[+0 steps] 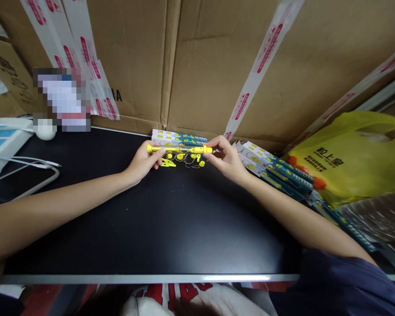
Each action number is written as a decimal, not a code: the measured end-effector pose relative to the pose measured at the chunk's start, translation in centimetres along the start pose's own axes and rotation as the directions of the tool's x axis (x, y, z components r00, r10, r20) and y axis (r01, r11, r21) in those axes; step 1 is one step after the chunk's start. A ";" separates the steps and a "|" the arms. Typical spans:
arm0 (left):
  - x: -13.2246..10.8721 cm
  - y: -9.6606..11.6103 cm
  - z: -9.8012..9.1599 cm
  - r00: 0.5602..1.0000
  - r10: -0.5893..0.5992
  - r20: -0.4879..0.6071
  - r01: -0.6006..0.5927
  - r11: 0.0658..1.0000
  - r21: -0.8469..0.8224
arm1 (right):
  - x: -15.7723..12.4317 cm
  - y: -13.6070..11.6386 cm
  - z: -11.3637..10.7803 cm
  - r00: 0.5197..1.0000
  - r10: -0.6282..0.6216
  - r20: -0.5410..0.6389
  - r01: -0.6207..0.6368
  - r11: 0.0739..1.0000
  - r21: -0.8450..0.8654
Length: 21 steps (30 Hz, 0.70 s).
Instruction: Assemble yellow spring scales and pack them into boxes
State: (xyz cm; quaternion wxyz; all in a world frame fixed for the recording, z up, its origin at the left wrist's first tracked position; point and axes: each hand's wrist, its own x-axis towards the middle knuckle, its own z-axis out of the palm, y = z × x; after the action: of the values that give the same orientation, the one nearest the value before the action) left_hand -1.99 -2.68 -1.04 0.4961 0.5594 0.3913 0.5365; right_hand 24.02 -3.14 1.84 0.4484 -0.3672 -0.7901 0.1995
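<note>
Above the back part of the black table [171,219], a yellow tube-shaped tool [184,149] with a clear middle is held level. My left hand [145,162] is closed round its left end, thumb along the front. At its right end, my right hand [228,158] has its fingers pinched by the yellow cap, where a small metal tip shows. Small yellow parts [167,163] and thin wire loops lie on the table just behind and below the tool. Behind them are printed narrow boxes [179,136].
More printed boxes [276,169] lie at the right beside a yellow plastic bag [358,153] and clear plastic wrap [378,215]. A white power strip [6,140] with cables is at the left. Large taped cardboard boxes [200,66] stand along the back.
</note>
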 end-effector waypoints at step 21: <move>-0.5 0.2 0.3 0.992 0.026 0.120 -0.032 0.998 0.048 | -0.3 -1.1 0.6 0.993 -0.121 0.003 0.121 0.987 -0.106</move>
State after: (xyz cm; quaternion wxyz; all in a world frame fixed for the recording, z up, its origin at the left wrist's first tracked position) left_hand -1.74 -3.27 -0.97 0.4967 0.6083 0.3658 0.4994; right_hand 23.18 -4.08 2.10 0.4409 -0.3422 -0.8196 0.1289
